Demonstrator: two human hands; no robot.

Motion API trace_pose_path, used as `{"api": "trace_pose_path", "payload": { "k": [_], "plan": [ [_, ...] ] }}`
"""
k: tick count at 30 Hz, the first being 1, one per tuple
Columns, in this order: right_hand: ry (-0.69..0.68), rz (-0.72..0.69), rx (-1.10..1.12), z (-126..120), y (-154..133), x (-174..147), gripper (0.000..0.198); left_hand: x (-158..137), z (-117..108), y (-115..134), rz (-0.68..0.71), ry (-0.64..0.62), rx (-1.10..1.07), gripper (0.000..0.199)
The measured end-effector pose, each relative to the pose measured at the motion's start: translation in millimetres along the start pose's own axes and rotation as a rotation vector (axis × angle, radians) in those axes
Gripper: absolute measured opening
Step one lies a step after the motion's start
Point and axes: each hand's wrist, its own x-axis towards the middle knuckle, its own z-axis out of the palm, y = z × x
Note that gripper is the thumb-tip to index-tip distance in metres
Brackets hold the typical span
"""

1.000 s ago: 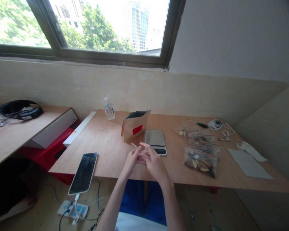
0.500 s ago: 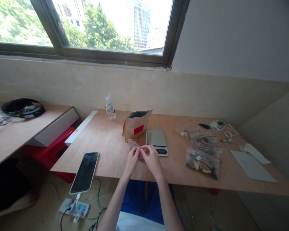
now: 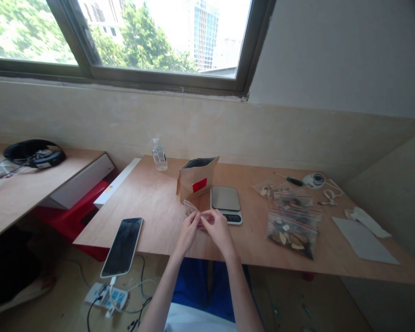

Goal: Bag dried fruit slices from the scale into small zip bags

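Note:
Between my two hands is a clear zip bag [image 3: 191, 206], its upper left corner showing above the fingers; most of it is hidden. My left hand [image 3: 188, 228] pinches the bag's edge. Close beside it, my right hand [image 3: 216, 226] pinches the same edge, fingertips nearly touching the left ones. Just behind stands an open brown paper pouch [image 3: 193, 182] with a red label. A kitchen scale [image 3: 225, 199] with a bare metal plate sits to the right of the pouch, its front edge partly behind my right hand.
Several zip bags of dried pieces [image 3: 290, 235] lie at the right, near a screwdriver [image 3: 293, 181], a white camera [image 3: 313, 180] and a white sheet [image 3: 364, 240]. A water bottle [image 3: 159, 156] stands at the back. A phone [image 3: 122, 247] overhangs the front left edge, its cable plugged in.
My hands stay pinched on the zip bag with only a very slight shift of the fingers. The whole view has moved a little; objects on the table stay in place.

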Motion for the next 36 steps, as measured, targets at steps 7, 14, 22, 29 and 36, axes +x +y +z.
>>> {"api": "trace_pose_path", "payload": {
  "k": [7,14,22,29,36],
  "plan": [
    [-0.045,-0.045,-0.084,-5,-6,2,0.019,-6,-1,11,0.068,0.021,0.091,0.029],
    [-0.036,0.090,0.170,2,-1,1,0.017,-16,7,14,0.161,0.117,0.264,0.027],
    [0.489,0.271,0.168,-14,20,14,0.017,-30,1,13,0.134,0.207,0.265,0.031],
    [0.318,0.126,0.475,-32,-4,12,0.026,-20,4,-11,0.118,0.295,-0.352,0.034],
    [0.156,0.078,0.475,-9,-6,10,0.021,1,22,-38,-0.032,0.173,-0.702,0.052]
  ]
}}
